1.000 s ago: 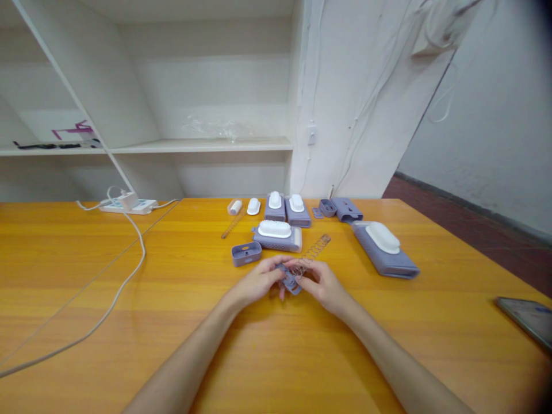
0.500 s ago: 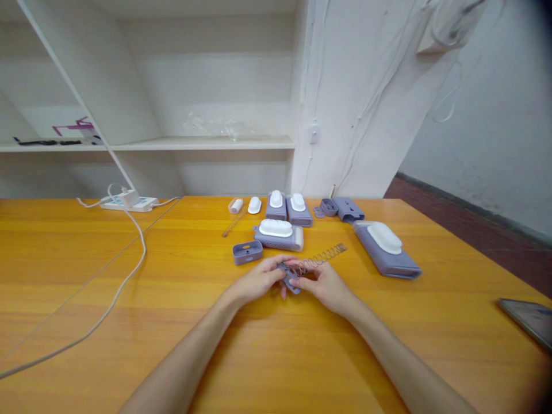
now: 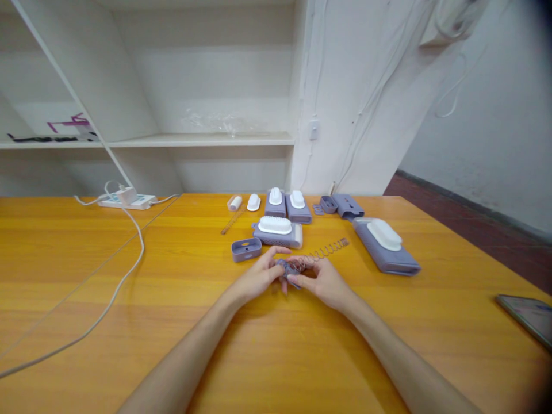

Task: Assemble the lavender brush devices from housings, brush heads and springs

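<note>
Between both hands is a small grey-purple plastic part (image 3: 290, 272), partly hidden by the fingers. My left hand (image 3: 262, 275) grips its left side, with the index finger lifted off it. On its right side my right hand (image 3: 321, 283) pinches the part, thumb on top. A metal coil spring (image 3: 324, 252) stretches from the part up and to the right, past my right fingers; whether they grip it too is unclear. Just beyond the hands lie an open grey-purple oval shell (image 3: 246, 250) and a grey-purple case with a white bristled brush (image 3: 275, 225).
Further back stand two brush cases (image 3: 275, 202), a white oval brush head (image 3: 253, 202) and a second spring (image 3: 233, 221). At right are another case (image 3: 387, 247) and a phone (image 3: 528, 316). A white cable (image 3: 125, 279) runs from a power strip (image 3: 129, 199) at left.
My left index finger has lifted off the plastic part, and the part has tilted slightly between my hands. The spring still points up to the right.
</note>
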{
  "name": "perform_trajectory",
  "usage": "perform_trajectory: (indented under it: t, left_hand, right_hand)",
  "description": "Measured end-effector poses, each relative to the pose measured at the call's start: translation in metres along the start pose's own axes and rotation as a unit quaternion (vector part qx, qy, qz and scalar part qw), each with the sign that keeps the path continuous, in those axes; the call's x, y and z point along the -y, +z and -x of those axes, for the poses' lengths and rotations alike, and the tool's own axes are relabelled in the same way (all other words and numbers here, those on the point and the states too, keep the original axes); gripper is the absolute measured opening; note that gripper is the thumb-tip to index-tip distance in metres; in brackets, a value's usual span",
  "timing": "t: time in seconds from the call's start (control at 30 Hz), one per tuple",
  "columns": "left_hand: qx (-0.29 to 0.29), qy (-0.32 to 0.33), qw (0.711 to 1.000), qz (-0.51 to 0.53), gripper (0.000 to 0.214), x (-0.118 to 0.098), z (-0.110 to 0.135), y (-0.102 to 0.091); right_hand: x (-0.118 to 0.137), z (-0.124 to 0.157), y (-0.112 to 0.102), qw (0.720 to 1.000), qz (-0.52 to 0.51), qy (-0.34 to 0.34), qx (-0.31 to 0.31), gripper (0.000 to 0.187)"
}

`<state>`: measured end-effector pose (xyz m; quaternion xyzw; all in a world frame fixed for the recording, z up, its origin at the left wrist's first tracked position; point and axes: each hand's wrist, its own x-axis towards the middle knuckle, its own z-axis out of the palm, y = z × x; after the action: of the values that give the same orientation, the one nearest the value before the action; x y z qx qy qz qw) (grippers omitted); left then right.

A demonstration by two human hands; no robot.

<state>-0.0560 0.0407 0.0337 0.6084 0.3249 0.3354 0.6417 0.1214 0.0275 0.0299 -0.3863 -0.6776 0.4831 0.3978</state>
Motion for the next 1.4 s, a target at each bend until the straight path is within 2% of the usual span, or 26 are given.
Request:
perform_trajectory:
  t: [0.1,0.23,0.4,0.57,0.83,1.03,1.2,1.4]
  left_hand:
    - [-0.035,0.014,0.999,0.03,0.031,0.0,0.0,0.003]
    - [-0.065,0.026,0.995,0.073,0.038,0.001,-0.003,0.005]
    - [-0.079,0.03,0.992,0.092,0.048,0.004,-0.005,0.001]
    - [-0.097,0.023,0.991,0.086,0.047,0.006,-0.007,0.001]
    - [-0.193,0.04,0.978,0.069,0.037,0.012,-0.012,0.011]
    - [-0.221,0.042,0.973,0.054,0.034,0.013,-0.014,0.014]
    - [-0.239,0.049,0.969,0.04,0.032,0.016,-0.014,0.012]
    - [-0.225,0.048,0.973,0.034,0.031,0.012,-0.013,0.011]
  right_hand:
    - [-0.002,0.0,0.002,0.999,0.023,-0.022,-0.043,0.028]
    - [-0.005,0.001,0.005,0.997,0.02,-0.012,-0.08,0.029]
    - [-0.005,0.0,0.006,0.996,0.02,-0.019,-0.085,0.026]
    - [-0.005,-0.001,0.006,0.995,0.035,-0.024,-0.091,0.02]
    - [0.001,0.001,0.008,0.989,0.093,-0.038,-0.104,0.023]
    - [0.001,0.002,0.01,0.986,0.109,-0.064,-0.107,0.022]
    - [-0.001,0.006,0.012,0.973,0.16,-0.107,-0.128,0.025]
    - [-0.002,0.004,0.012,0.971,0.182,-0.094,-0.122,0.022]
